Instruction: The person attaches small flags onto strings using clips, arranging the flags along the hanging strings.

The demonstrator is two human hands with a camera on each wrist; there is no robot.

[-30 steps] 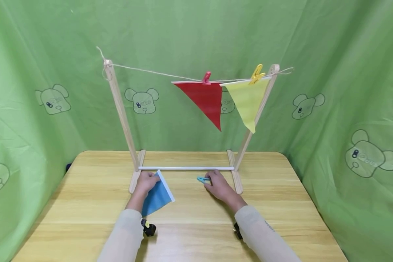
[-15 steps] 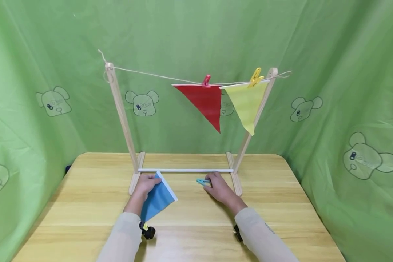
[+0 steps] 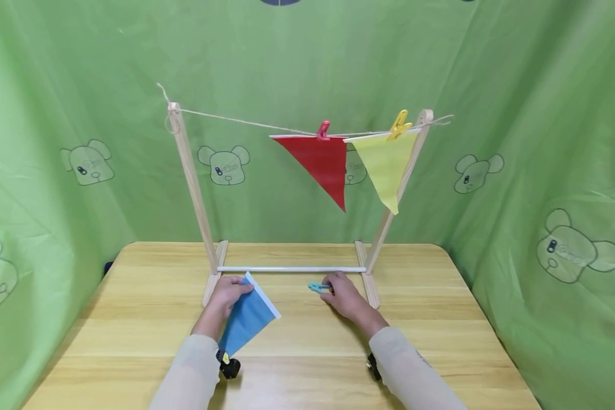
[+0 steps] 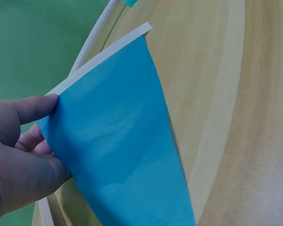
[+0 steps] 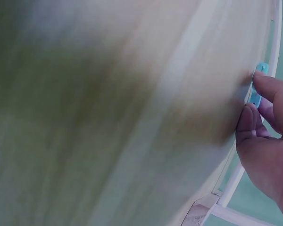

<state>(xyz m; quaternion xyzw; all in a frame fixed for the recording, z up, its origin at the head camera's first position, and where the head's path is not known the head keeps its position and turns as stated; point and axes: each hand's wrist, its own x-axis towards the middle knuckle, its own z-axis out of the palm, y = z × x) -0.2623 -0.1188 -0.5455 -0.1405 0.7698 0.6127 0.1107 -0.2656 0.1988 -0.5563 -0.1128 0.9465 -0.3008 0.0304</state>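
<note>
My left hand [image 3: 228, 295] pinches a blue triangular flag [image 3: 249, 316] near one end of its white top strip, thumb in front. In the left wrist view the flag [image 4: 118, 122] hangs tilted over the wooden table. My right hand [image 3: 345, 295] holds a light-blue clothespin [image 3: 318, 288] between thumb and fingers, low over the table. The right wrist view shows the clothespin [image 5: 257, 92] partly hidden behind the fingers. Above, a red flag [image 3: 320, 165] hangs from a string [image 3: 246, 122] by a red clothespin [image 3: 323, 130]. To its right, a yellow clothespin [image 3: 400, 124] holds a yellow flag [image 3: 386, 165].
The string runs between the left wooden post [image 3: 191, 176] and the right post [image 3: 412, 162]. A white rod [image 3: 289, 269] joins their feet just behind my hands. Green cloth [image 3: 266, 68] surrounds the table [image 3: 297, 341] at the back and sides.
The blue flag has swung slightly, its lower end and free strip corner shifting down and right. Both hands keep their holds. The whole head view has dropped a little in frame.
</note>
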